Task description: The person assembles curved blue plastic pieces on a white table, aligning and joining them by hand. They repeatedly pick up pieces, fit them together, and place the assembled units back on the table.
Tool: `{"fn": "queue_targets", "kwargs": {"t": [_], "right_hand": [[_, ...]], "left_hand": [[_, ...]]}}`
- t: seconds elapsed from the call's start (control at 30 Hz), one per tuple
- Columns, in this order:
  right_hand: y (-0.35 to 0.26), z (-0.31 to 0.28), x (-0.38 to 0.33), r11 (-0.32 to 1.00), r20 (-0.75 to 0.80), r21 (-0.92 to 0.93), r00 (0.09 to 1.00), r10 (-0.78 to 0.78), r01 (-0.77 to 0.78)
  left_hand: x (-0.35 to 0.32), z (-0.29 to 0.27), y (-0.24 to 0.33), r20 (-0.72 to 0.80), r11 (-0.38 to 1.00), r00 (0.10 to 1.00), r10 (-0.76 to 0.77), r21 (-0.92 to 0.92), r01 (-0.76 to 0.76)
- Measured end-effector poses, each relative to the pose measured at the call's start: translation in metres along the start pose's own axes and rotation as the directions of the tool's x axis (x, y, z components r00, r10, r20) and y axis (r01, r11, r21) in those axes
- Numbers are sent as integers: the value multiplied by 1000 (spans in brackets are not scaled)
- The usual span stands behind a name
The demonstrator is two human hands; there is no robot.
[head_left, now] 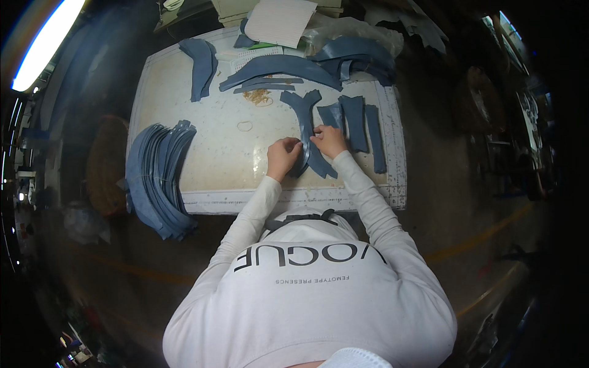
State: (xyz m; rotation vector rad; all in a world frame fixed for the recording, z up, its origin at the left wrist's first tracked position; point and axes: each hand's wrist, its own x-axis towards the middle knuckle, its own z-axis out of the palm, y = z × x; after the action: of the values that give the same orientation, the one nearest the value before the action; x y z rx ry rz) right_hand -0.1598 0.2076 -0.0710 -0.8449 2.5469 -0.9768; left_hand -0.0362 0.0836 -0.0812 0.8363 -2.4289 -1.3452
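Curved blue-grey cut pieces of matt, leather-like sheet (305, 132), centre of frame, lie under the bare left hand (283, 157) and right hand (331, 140). The white cutting board (227, 153) is smooth plastic, stained and scuffed. At left, a fanned stack of the same matt blue pieces (156, 178). Top centre, a ribbed white paper sheet (279, 21). The sleeves are soft off-white knit cloth (368, 202).

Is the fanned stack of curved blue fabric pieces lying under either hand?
No: the fanned stack of curved blue fabric pieces sits at the table's left edge, apart from both hands.
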Motion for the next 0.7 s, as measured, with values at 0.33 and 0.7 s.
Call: {"fn": "queue_targets", "kwargs": {"t": [0.33,0.7], "right_hand": [[-4,15,11,780,91,574,965,245,-252],[-16,22,17,990,-70,-92,991,-111,105]], "left_hand": [[-26,0,14,-64,957,966,250,167,-237],[31,3,21,33,930,963,267,253,-266]]}}
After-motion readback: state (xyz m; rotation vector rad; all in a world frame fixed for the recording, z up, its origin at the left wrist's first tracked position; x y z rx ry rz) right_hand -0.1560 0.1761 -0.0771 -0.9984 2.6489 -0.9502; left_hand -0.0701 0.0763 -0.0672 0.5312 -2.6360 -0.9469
